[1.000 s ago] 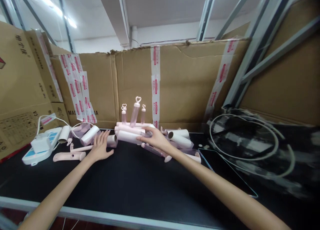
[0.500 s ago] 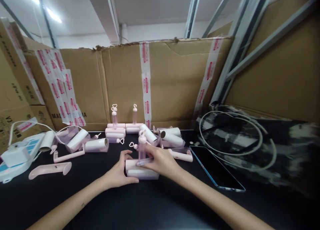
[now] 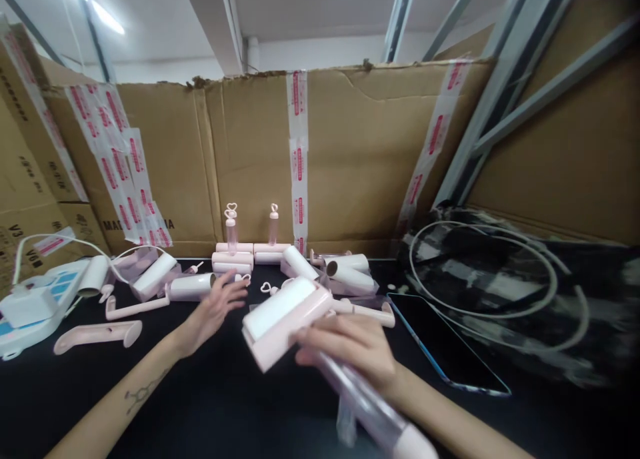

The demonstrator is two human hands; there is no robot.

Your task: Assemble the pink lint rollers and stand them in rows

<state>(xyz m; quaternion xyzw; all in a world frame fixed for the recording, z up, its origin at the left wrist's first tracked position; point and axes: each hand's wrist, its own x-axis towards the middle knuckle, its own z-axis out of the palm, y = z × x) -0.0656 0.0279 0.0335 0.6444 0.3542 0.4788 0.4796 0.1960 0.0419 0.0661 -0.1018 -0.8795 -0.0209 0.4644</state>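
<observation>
In my right hand [image 3: 355, 349] is a pink lint roller [image 3: 285, 322], raised and tilted above the black table. My fingers close around the neck of its clear handle, which points toward me and is blurred at the lower end. A small translucent piece [image 3: 346, 422] shows below the handle; I cannot make out what it is. My left hand [image 3: 213, 312] is empty, fingers spread, in front of a white paper roll [image 3: 193, 287] and a heart-shaped loop piece [image 3: 243, 280]. Two assembled lint rollers [image 3: 232, 256] stand upright at the back, against the cardboard.
Loose rolls [image 3: 347, 272] and pink handle parts [image 3: 100, 336] lie across the back and left. A power strip [image 3: 63, 282] with a plugged-in adapter sits far left. On the right are a phone [image 3: 447, 342] and a coiled white cable [image 3: 550, 292]. Cardboard walls [image 3: 255, 159] enclose the table.
My right hand has lifted the lint roller off the table and tipped it, handle toward me. My left hand has let go of it and moved up and left, fingers opening.
</observation>
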